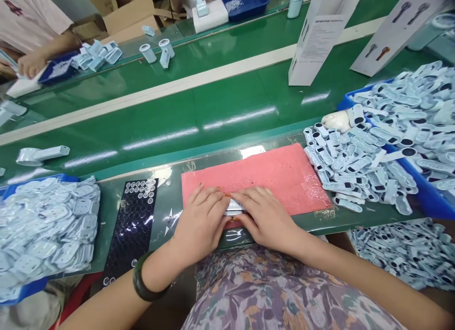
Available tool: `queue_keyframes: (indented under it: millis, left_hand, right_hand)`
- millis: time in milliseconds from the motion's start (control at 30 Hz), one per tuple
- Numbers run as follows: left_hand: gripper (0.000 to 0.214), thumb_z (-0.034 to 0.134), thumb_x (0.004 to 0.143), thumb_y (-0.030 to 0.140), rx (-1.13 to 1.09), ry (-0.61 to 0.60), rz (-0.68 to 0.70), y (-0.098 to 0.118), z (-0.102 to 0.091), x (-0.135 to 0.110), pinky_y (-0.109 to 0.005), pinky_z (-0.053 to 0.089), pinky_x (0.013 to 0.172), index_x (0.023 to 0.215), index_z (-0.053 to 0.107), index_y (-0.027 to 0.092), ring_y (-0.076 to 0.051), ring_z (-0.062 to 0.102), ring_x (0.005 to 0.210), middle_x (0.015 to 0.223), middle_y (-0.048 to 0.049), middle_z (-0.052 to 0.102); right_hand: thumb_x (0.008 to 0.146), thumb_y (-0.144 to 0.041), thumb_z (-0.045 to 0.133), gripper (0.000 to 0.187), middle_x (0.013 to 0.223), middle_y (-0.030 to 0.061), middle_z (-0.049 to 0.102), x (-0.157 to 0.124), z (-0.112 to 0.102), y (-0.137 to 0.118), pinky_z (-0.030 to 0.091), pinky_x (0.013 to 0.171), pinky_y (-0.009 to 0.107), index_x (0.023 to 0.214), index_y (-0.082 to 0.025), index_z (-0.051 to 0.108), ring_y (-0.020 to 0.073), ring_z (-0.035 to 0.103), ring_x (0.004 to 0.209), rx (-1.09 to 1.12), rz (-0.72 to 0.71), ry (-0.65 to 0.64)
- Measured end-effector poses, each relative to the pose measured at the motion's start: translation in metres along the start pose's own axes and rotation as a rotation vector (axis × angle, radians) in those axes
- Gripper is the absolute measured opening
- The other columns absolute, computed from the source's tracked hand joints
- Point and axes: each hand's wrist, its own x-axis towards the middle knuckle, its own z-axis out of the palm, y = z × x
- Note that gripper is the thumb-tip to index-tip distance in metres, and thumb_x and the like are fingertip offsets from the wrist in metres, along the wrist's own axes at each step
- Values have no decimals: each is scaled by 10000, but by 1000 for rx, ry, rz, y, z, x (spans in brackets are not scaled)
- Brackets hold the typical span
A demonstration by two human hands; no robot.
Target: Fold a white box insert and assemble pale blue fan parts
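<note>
Two bare hands meet over a small pale part (234, 206) at the near edge of a pink mat (284, 176), a little left of the middle of that edge, on a green workbench (168, 192). The left hand (203, 215), below a dark bangle (139, 277), grips the part's left end, fingers curled over the top and thumb low on the near side; the right hand (265, 212) grips the other end in the same way, thumb tucked under the fingers. Much of the part is covered, though raised or printed marks show between the fingertips. It looks to be hard plastic, so it should prove light and stiff, smooth enough to slip under a loose pinch, and its face may scuff; the ends and long side edges seem the safest hold, leaving the marked middle free. Off the mat's left edge lies a black sheet (133, 221) bearing round stickers (142, 185), most of them bunched at its far end, with small white slivers (168, 218) between sheet and mat. Loose pale pieces with dark ovals (351, 159) crowd up to the mat's right edge, beside a heaped blue tray (423, 197). Across the bench, near its far left corner, a co-worker's hand (31, 63) rests by a smaller tray (44, 76).
</note>
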Motion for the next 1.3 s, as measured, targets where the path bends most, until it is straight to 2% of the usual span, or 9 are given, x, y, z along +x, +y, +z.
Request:
queue_keyframes:
  millis: [233, 500, 600, 700, 800, 900, 1067, 1167, 1300]
  left_hand:
    - [308, 485, 975, 209, 34, -7, 13, 3, -4, -1, -623, 352, 1128, 1247, 566, 92, -360, 485, 1300, 1251, -154, 645]
    - [313, 482, 932, 178, 75, -92, -16, -3, -8, 4, -570, 428, 1095, 1226, 584, 137, -317, 576, 1197, 1196, -111, 675]
    - [327, 535, 940, 262, 137, -97, 2, -4, -10, 7, -596, 394, 1120, 1246, 575, 153, -334, 539, 1241, 1201, -109, 667]
    - [259, 610, 881, 247, 217, -121, 63, -15, -17, 19, -589, 413, 1096, 1126, 625, 162, -327, 580, 1132, 1117, -104, 666]
    - [214, 557, 817, 73, 313, -163, 124, -49, -36, 49, -588, 392, 1105, 979, 657, 171, -308, 600, 1101, 1025, -95, 666]
    - [363, 456, 780, -48, 515, -59, 173, -109, -59, 102, -645, 330, 1116, 972, 684, 159, -370, 501, 1303, 1148, -154, 656]
    - [367, 399, 865, 5, 639, 112, 75, -195, -65, 188, -724, 294, 1074, 939, 740, 120, -453, 414, 1369, 1375, -273, 537]
    - [466, 391, 852, 5, 621, 72, -57, -218, -52, 195, -714, 341, 1046, 1131, 733, 154, -436, 467, 1333, 1420, -257, 522]
    - [690, 382, 800, 9, 553, 91, -85, -249, -42, 156, -689, 345, 1070, 1422, 553, 255, -394, 410, 1407, 1535, -184, 427]
  right_hand:
    - [986, -233, 519, 447, 1281, 132, 574, -3, 1, 0, 406, 1008, 515, 1416, -131, 460, 303, 482, 1127, -31, -52, 4]
    - [964, -208, 472, 405, 1208, 139, 609, 5, 13, -6, 437, 990, 590, 1358, -128, 526, 325, 515, 1070, -22, -3, 21]
    - [948, -221, 516, 428, 1291, 115, 604, 3, 13, -2, 441, 1048, 554, 1373, -175, 525, 301, 545, 1132, 51, -6, 23]
    - [951, -280, 562, 519, 1418, 96, 541, -5, 1, 13, 475, 1051, 492, 1455, -228, 449, 288, 524, 1243, 27, -18, 89]
    - [995, -286, 500, 452, 1415, 114, 537, -12, -27, 41, 460, 1052, 506, 1440, -216, 466, 299, 501, 1274, -167, 37, 322]
    - [1004, -231, 468, 365, 1343, 143, 572, -14, -67, 69, 448, 1029, 513, 1353, -162, 550, 309, 522, 1212, -402, 184, 489]
    - [985, -199, 526, 319, 1300, 126, 595, 10, -126, 91, 455, 966, 493, 1290, -170, 616, 310, 521, 1158, -684, 428, 490]
    - [970, -313, 590, 273, 1328, 167, 580, 38, -139, 96, 433, 967, 510, 1134, -122, 697, 345, 479, 1211, -815, 507, 425]
    - [901, -389, 694, 300, 1247, 198, 630, 65, -135, 109, 373, 1041, 508, 947, -96, 744, 359, 445, 1283, -871, 487, 343]
